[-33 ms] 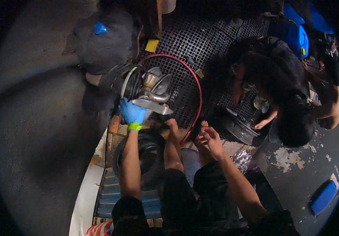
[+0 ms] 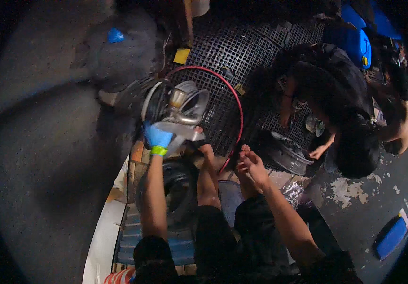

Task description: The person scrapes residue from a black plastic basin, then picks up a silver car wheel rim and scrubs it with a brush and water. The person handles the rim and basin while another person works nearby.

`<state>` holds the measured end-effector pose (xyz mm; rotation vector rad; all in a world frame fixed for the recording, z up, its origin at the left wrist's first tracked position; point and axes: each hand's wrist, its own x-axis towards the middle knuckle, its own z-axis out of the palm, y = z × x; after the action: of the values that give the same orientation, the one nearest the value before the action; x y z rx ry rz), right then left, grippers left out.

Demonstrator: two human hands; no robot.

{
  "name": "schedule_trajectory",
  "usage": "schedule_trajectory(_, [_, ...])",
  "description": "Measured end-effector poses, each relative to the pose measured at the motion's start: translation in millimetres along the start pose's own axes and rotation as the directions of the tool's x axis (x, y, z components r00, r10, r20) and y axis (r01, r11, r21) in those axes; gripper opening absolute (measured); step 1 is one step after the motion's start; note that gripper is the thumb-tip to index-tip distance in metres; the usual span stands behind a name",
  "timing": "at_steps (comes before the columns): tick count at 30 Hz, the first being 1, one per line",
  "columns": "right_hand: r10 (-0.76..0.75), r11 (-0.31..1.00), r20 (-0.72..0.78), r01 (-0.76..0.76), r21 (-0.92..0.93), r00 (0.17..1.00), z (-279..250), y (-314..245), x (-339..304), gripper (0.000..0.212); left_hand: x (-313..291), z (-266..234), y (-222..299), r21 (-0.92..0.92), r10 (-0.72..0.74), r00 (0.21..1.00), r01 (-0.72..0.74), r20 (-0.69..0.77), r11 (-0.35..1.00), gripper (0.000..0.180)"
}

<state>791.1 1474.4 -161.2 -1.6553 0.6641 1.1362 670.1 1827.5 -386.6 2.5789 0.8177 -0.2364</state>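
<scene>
My left hand, in a blue glove with a yellow-green cuff, is closed on the left end of a flat grey metal part, blurred by motion. Just beyond it sit a bent, shiny metal pipe and a dark wheel with a pale rim. My bare right hand hangs between my knees, near my foot. Its thumb and fingers are pinched together; whatever they may hold is too small to make out.
A red hose curves over the black grid mat. At right, a crouching person in dark clothes reaches down beside a grey wheel rim. A black tyre lies below my left forearm. A blue jerrycan stands far right.
My gloved left hand and the grey metal part have shifted slightly left and a little nearer to me. My right hand stays almost in place.
</scene>
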Motion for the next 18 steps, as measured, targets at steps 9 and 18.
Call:
schedule_trajectory(9, [-0.453,0.595,0.077,0.366,-0.715,0.888,-15,-16,303,0.031,95,34,-39,-0.643,-0.093,0.989,0.147,0.117,0.752,0.066])
schedule_trajectory(18, [-0.733,0.190,0.139,0.397,-0.898,0.665,4,-56,461,0.049,82,120,-69,-0.800,-0.381,0.853,0.489,0.357,0.346,0.059])
